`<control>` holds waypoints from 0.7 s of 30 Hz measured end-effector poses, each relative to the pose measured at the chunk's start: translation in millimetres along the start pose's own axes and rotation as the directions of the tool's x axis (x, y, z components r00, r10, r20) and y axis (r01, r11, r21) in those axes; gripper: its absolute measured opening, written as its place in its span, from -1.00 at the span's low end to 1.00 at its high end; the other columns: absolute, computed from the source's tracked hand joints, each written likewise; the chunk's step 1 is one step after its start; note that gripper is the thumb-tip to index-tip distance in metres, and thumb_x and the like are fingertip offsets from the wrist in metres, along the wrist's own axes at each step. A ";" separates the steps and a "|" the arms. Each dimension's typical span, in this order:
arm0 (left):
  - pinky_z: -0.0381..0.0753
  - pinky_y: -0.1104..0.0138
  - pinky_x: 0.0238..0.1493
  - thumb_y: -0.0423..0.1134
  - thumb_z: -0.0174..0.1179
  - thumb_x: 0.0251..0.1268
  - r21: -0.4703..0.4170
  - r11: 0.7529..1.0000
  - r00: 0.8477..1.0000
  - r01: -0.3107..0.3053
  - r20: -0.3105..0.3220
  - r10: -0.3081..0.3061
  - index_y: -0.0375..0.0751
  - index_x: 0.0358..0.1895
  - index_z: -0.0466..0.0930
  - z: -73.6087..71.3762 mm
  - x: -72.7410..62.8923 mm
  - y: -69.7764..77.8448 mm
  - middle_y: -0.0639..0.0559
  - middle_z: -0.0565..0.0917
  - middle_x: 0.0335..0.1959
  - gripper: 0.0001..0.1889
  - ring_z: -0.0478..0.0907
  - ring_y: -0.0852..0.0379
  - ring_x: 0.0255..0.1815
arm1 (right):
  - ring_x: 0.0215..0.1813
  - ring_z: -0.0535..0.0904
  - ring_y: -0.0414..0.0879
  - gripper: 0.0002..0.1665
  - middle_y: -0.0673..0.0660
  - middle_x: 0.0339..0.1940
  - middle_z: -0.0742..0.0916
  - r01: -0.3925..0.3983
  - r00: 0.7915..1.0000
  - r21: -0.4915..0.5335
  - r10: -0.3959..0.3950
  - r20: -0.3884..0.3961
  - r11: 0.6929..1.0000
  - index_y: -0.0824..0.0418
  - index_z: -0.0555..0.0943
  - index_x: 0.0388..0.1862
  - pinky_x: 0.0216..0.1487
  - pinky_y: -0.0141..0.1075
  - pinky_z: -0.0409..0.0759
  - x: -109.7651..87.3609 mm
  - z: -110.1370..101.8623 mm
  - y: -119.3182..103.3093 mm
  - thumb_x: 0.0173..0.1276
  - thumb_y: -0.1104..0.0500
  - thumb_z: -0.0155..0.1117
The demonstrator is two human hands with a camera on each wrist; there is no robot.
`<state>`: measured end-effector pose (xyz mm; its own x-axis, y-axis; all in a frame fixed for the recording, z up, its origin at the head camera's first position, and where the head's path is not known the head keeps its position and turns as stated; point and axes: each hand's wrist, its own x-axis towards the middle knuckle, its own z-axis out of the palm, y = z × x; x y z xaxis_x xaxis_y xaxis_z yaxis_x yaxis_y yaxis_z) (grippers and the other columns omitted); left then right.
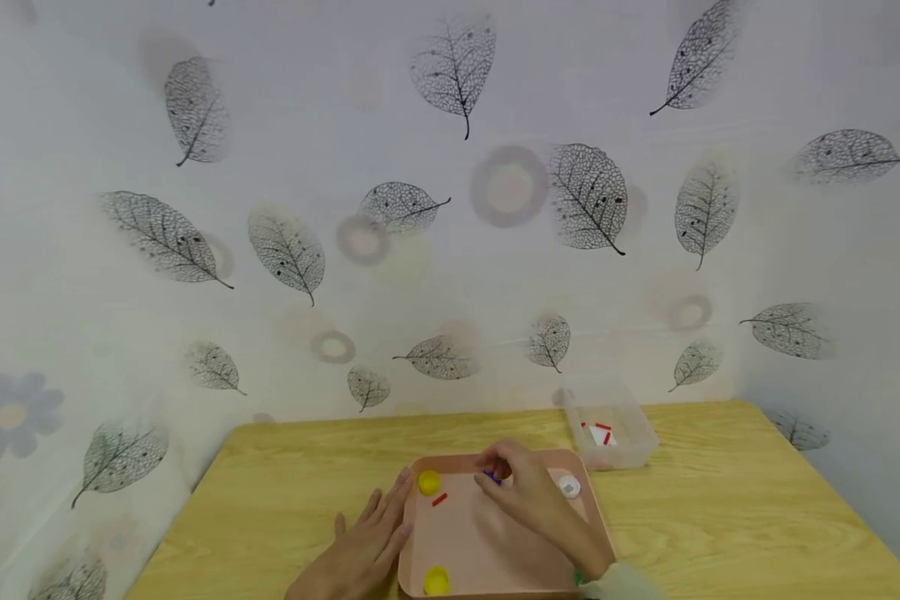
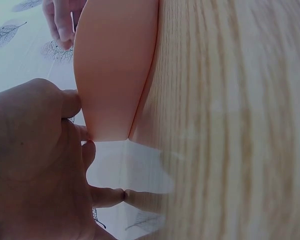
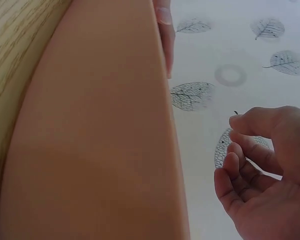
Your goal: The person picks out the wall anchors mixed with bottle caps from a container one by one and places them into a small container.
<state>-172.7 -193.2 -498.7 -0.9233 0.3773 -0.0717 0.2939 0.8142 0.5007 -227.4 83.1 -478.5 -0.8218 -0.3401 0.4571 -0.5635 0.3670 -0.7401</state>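
My left hand (image 1: 363,546) lies with fingers extended beside a pink tray (image 1: 498,533), fingertips at its left rim. In the left wrist view, fingers of this hand (image 2: 35,155) touch the tray's outer wall (image 2: 115,70). Over the tray's far part is my right hand (image 1: 528,487), thumb and fingers bent toward each other. A small blue thing (image 1: 492,477) shows partly behind these fingers. In the right wrist view the thumb and index tips of the right hand (image 3: 270,165) come close together, and nothing held is visible. Whether they pinch something small cannot be told.
In the tray are a yellow round piece (image 1: 428,482) far left, another yellow piece (image 1: 436,581) near left, a red stick (image 1: 439,500), a white round piece (image 1: 568,486) and a green bit (image 1: 578,577). A clear box (image 1: 630,454) with red-and-white contents stands behind right on the wooden table (image 1: 720,500).
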 end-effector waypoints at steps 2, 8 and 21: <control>-0.29 -0.69 0.15 0.20 -0.35 0.70 -0.001 1.000 1.000 -0.003 -0.003 0.003 0.14 0.71 -0.22 -0.1 -0.4 0.4 0.12 -0.14 0.71 -0.33 0.00 -0.38 0.61 | -0.30 0.57 -0.12 -0.89 0.01 -0.30 0.65 -0.014 1.000 -0.005 0.015 0.023 1.000 0.27 0.67 -0.19 -0.24 -0.25 0.66 3.3 4.6 -0.4 0.35 0.31 0.44; -0.28 -0.70 0.14 0.18 -0.34 0.70 -0.003 1.000 1.000 -0.008 -0.004 0.008 0.13 0.71 -0.20 -0.1 -1.0 0.7 0.11 -0.14 0.71 -0.33 0.00 -0.37 0.61 | -0.28 0.57 -0.08 -0.87 0.02 -0.28 0.67 -0.051 0.994 -0.030 0.054 0.092 0.998 0.31 0.67 -0.15 -0.23 -0.23 0.64 9.7 17.9 2.3 0.37 0.29 0.42; -0.24 -0.69 0.15 0.18 -0.34 0.71 0.004 1.000 1.000 -0.015 -0.017 0.015 0.11 0.71 -0.17 -0.3 -1.1 0.0 0.15 -0.14 0.71 -0.34 0.00 -0.36 0.61 | -0.29 0.59 -0.25 -0.88 0.09 -0.29 0.73 -0.062 0.973 -0.011 0.063 0.223 0.998 0.37 0.69 -0.17 -0.22 -0.39 0.64 16.0 41.5 12.9 0.33 0.36 0.39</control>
<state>-171.8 -193.8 -498.4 -0.9228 0.3822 -0.0492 0.3090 0.8100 0.4984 -244.3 46.4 -501.2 -0.8159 -0.5013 0.2881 -0.5126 0.3968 -0.7614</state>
